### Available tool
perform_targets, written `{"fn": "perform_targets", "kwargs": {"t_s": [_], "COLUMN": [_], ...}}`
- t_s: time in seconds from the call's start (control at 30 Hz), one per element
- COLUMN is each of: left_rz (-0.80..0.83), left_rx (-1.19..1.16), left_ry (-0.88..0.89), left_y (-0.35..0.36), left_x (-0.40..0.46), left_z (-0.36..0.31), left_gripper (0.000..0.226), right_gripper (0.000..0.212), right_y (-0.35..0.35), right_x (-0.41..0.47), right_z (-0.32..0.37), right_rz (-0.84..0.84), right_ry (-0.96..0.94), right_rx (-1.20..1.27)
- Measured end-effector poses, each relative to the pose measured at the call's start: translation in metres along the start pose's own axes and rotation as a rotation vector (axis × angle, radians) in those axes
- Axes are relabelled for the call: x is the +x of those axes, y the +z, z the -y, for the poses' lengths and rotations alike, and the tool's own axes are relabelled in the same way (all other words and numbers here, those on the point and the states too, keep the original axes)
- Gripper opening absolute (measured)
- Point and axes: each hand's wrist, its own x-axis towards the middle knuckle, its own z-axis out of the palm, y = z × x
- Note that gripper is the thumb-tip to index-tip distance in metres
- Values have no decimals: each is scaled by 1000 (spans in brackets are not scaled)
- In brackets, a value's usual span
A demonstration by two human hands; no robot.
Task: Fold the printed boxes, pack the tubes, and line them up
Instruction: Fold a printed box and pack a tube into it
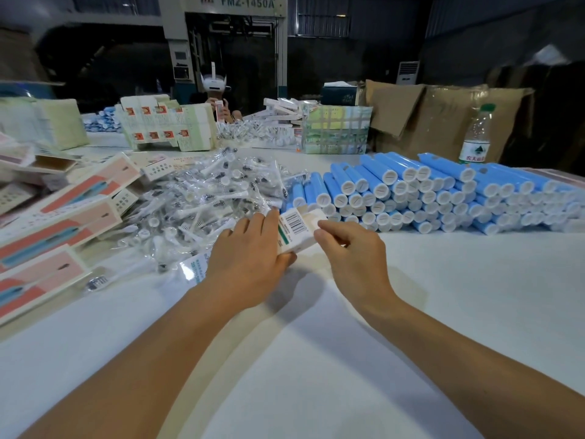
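Note:
A small printed box (296,228) with a barcode on its side sits on the white table (443,296) between my hands. My left hand (250,255) grips its left side, thumb under its near edge. My right hand (351,251) pinches the box's right end flap with curled fingers. Behind the box lies a big stack of blue tubes (427,191) with white caps facing me. Packed pink and blue boxes (63,213) lie in a row at the left.
A heap of brush heads in clear wrappers (202,201) lies left of the hands. Stacks of flat box blanks (164,125) and a water bottle (476,134) stand further back. Another person (218,99) sits across the table. Cardboard (443,118) leans at the back right.

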Motion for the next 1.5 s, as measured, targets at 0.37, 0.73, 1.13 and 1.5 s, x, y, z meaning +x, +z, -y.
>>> {"fn": "perform_targets", "kwargs": {"t_s": [0.37,0.73,1.13,1.5], "left_rz": [-22,-19,-32,-11], "left_rx": [57,88,1,41], "left_ry": [87,132,69,110], "left_y": [2,4,0,2], "left_x": [-4,-7,-6,-8], "left_z": [-5,-11,-9,-19], "left_gripper": [70,70,71,72], "right_gripper": [54,13,57,11], "right_y": [3,7,-2,6], "right_x": [7,4,10,14], "right_z": [-8,-10,-9,-7], "right_rz": [110,100,2,138], "right_ry": [87,103,3,565], "right_rx": [56,45,-106,933]}}
